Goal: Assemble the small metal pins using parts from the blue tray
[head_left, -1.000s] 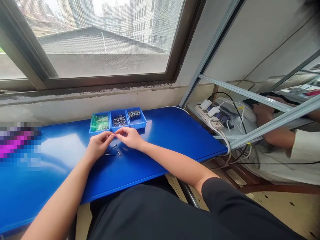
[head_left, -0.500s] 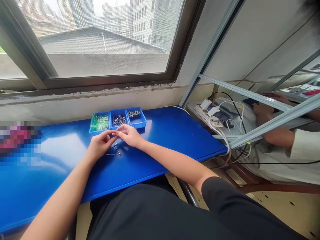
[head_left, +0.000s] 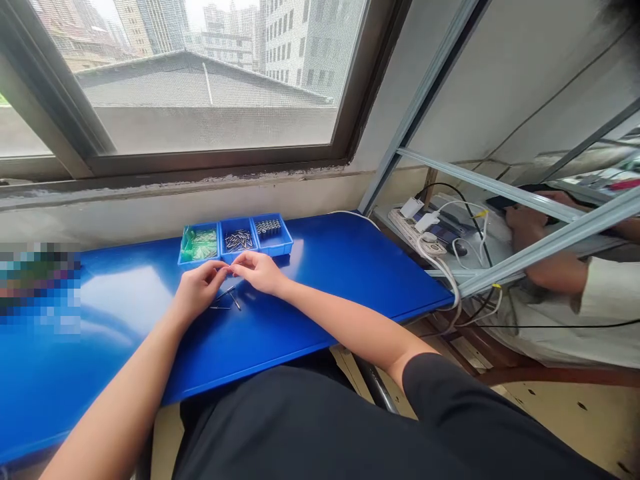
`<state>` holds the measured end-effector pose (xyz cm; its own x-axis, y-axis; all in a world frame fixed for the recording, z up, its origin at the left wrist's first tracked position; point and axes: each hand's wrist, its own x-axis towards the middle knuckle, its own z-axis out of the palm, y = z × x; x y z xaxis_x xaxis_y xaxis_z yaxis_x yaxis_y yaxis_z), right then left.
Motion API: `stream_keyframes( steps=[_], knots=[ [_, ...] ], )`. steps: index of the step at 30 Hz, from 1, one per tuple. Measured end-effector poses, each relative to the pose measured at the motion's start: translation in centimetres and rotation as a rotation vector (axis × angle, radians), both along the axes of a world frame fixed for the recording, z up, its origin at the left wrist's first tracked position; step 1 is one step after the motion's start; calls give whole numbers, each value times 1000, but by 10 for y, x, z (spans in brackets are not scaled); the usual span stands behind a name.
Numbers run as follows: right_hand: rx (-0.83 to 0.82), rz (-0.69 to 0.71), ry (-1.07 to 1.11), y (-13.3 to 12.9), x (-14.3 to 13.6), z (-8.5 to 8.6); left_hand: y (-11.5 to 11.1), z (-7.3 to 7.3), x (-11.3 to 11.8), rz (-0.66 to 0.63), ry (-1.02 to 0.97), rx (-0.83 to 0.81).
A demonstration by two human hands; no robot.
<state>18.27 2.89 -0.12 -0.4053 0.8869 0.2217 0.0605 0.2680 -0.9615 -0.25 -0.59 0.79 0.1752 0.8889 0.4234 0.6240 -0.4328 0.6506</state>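
Fingertip to fingertip, my left hand (head_left: 201, 287) and my right hand (head_left: 259, 272) meet just above the blue table (head_left: 320, 287). Both are pinched closed; whatever lies between the fingers is too small to make out. Under them, a few thin metal pins (head_left: 236, 301) lie on the table. Right behind my hands stands a blue three-part bin (head_left: 281, 251). Its left compartment has clear and green plastic pieces (head_left: 203, 245), the middle one loose metal pins (head_left: 239, 240), and the right one small metal cylinders (head_left: 268, 227) in rows.
A grey metal shelf frame (head_left: 430, 73) rises at the table's right end. Behind it are a power strip (head_left: 417, 230) with white plugs, loose cables (head_left: 453, 287), and another person's arm (head_left: 550, 267). A window (head_left: 215, 87) is beyond the table. Something pixelated (head_left: 40, 277) sits at far left.
My fingertips have shifted slightly and are drawn closer together in the pinch. The bin and the pins on the table stay where they were.
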Motion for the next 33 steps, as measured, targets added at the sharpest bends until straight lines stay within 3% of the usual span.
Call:
stream_keyframes(
  steps=[9, 18, 24, 33],
  knots=[
    [-22, 60, -24, -3, 2, 7, 0, -1, -1, -39, -29, -17],
    [-53, 69, -32, -3, 1, 4, 1, 1, -1, 2, 5, 5],
    [-3, 31, 26, -5, -1, 3, 3, 0, -3, 45, 35, -5],
    [-11, -11, -62, -7, 2, 8, 1, 0, -2, -7, -3, -21]
  ],
)
